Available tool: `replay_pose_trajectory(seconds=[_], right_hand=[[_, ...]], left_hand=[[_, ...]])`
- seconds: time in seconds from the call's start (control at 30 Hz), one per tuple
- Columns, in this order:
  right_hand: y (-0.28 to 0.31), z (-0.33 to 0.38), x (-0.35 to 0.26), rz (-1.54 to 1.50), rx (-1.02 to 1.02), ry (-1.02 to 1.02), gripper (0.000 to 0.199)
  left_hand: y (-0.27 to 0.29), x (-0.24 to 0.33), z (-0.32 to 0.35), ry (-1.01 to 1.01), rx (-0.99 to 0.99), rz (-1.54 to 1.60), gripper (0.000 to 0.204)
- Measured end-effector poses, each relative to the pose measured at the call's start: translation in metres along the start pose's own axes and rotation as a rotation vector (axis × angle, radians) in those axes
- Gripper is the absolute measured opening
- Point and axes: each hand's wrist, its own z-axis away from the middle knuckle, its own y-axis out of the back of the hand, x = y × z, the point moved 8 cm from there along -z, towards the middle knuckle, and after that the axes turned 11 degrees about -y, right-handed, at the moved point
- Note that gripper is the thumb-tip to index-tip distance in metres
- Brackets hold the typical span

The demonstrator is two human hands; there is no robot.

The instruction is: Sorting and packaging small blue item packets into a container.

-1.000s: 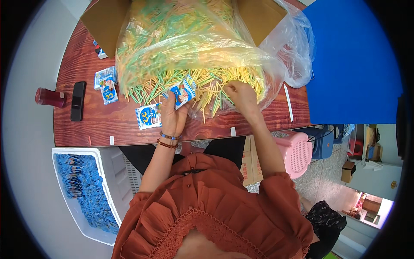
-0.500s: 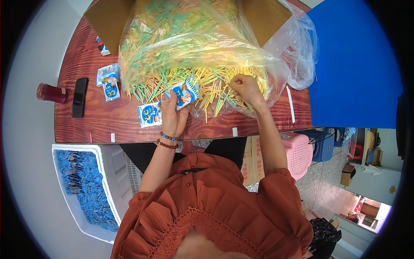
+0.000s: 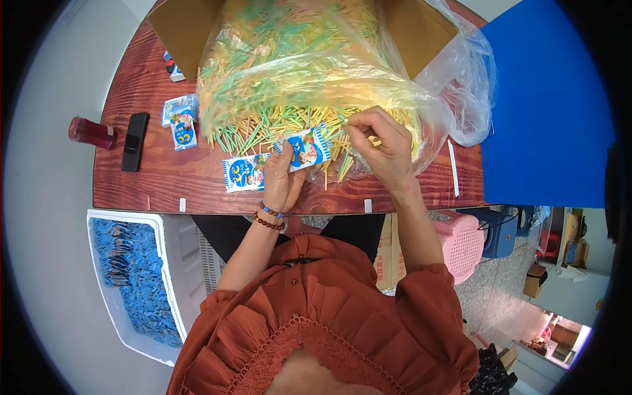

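Observation:
My left hand (image 3: 282,183) grips a small blue-and-white packet (image 3: 308,151) between thumb and fingers, its striped end tilted up to the right. Close to that end is my right hand (image 3: 388,150), thumb and fingertips pinched together; whatever they hold, if anything, is too small to make out. Another blue-and-white packet (image 3: 241,174) lies flat on the table beside my left hand. Behind both hands, thin yellow, green and orange sticks (image 3: 253,133) spill from a large clear plastic bag (image 3: 368,78), which is laid over the heap inside an open cardboard box (image 3: 184,36).
More packets (image 3: 184,128) lie at the left on the wooden table (image 3: 171,178), near a black phone (image 3: 134,141) and a red-capped jar (image 3: 92,133). A white foam box (image 3: 160,247) below holds many blue packets. A pink stool (image 3: 461,245) stands at lower right.
My right hand has come up from the stick heap toward the packet, fingers now extended into a pinch. The held packet has tipped flatter. The whole view has shifted slightly.

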Motion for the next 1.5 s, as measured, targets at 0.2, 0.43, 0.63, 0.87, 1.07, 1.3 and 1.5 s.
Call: replay_pose_trajectory(seconds=[0.2, 0.43, 0.63, 0.87, 1.07, 1.3, 1.5], right_hand=[[-0.031, 0.004, -0.001, -0.086, -0.156, -0.005, 0.009], [-0.028, 0.0, 0.013, -0.435, 0.04, -0.234, 0.005], [-0.064, 0.003, 0.005, -0.192, -0.175, -0.265, 0.009], [-0.072, -0.012, 0.011, -0.315, -0.125, -0.428, 0.021], [-0.103, -0.028, -0.029, -0.102, -0.24, -0.316, 0.012], [-0.15, -0.043, -0.046, -0.15, -0.41, -0.129, 0.017], [-0.208, -0.071, -0.03, -0.251, -0.636, -0.287, 0.021]], left_hand=[[-0.006, 0.001, 0.001, 0.016, -0.033, 0.16, 0.03], [-0.008, 0.009, -0.002, -0.004, -0.062, 0.183, 0.032], [0.009, 0.015, -0.008, -0.06, -0.012, 0.208, 0.033], [0.007, 0.041, -0.014, -0.163, 0.012, 0.241, 0.037], [0.021, 0.071, -0.019, -0.258, 0.064, 0.351, 0.043], [0.016, 0.122, -0.017, -0.45, 0.028, 0.127, 0.051], [0.079, 0.169, -0.007, -0.702, 0.292, -0.18, 0.047]])
